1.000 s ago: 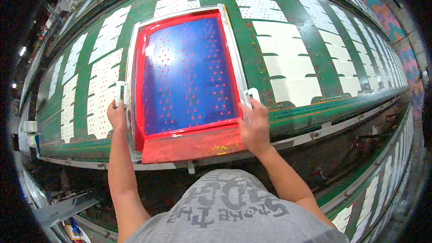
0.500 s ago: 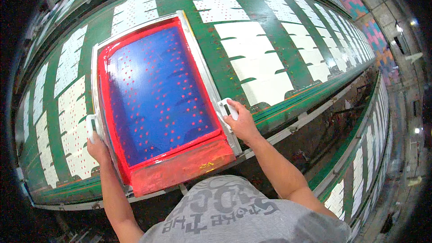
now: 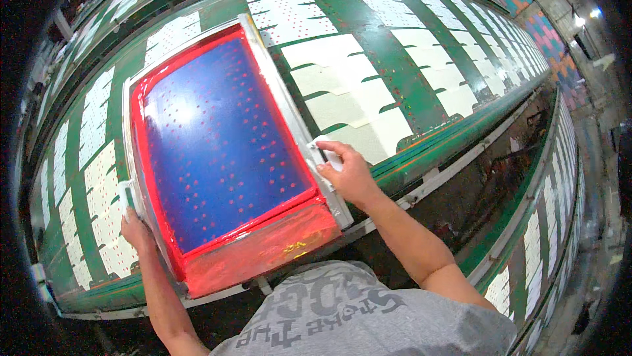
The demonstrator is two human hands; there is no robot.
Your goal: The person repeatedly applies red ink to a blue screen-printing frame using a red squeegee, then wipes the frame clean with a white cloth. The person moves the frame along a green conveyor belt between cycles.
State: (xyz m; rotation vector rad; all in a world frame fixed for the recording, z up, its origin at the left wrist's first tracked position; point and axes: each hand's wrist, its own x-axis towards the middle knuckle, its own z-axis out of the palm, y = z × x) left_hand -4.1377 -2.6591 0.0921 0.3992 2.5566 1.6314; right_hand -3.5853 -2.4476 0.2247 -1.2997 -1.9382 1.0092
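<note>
A screen-printing frame (image 3: 273, 86) with pale metal rails sits at a slant in front of me, over the green table. Its blue mesh (image 3: 217, 152) carries scattered red dots, with wet-looking red ink along the borders and a red-smeared strip at the near end. My left hand (image 3: 136, 229) is closed around the white handle (image 3: 125, 196) on the left rail. On the right rail, my right hand (image 3: 349, 175) has its fingers and thumb about another white handle (image 3: 320, 150). Whether the frame touches the table cannot be told.
Beside the frame's right rail lie plain white fabric pieces (image 3: 355, 92). Red-dotted white pieces (image 3: 108, 214) lie at the left, others beyond. The long green table (image 3: 421, 86) has a railed front edge; a parallel table (image 3: 520, 250) with more pieces runs at the right.
The frame has shifted slightly rightward relative to the table, closer to the plain white pieces, with both hands at its handles. The whole view has also shifted a little.
</note>
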